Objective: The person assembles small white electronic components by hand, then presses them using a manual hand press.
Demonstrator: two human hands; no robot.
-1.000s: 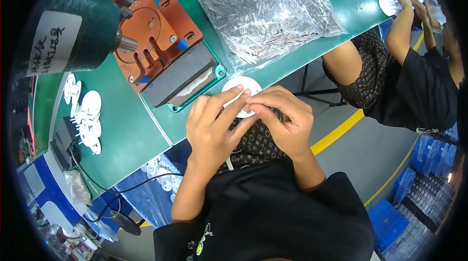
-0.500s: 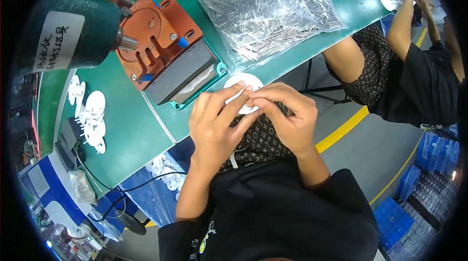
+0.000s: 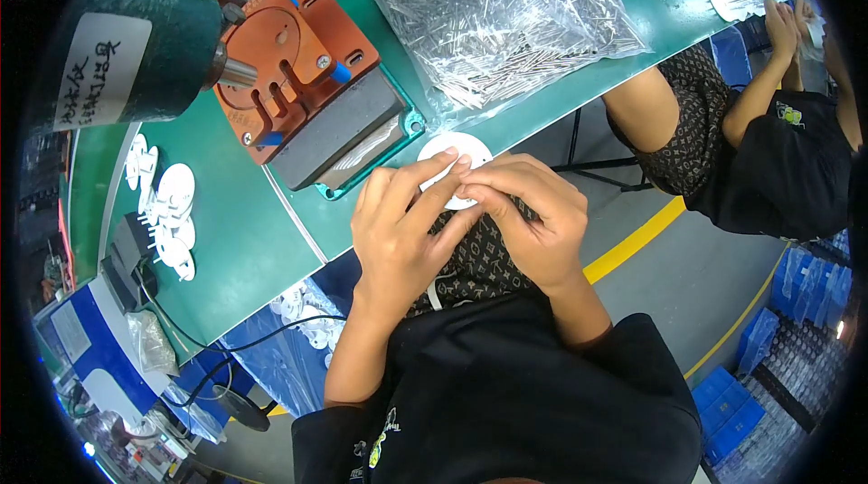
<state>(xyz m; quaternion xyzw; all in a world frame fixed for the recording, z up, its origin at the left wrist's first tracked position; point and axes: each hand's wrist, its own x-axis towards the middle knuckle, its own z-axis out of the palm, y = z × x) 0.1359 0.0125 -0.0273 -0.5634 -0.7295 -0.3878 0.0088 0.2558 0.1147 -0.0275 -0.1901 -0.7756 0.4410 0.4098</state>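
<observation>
- a green bench (image 3: 244, 240) stretches beyond the hands.
- a clear bag of thin metal pins (image 3: 493, 9) lies further out past the right hand.
- an orange fixture on a grey block (image 3: 307, 95) stands just beyond the left hand.
- white discs (image 3: 167, 213) lie well off to the left.
- the left hand (image 3: 398, 231) and right hand (image 3: 529, 217) meet at the bench edge, fingertips pinching one small white disc (image 3: 449, 158) between them.
</observation>
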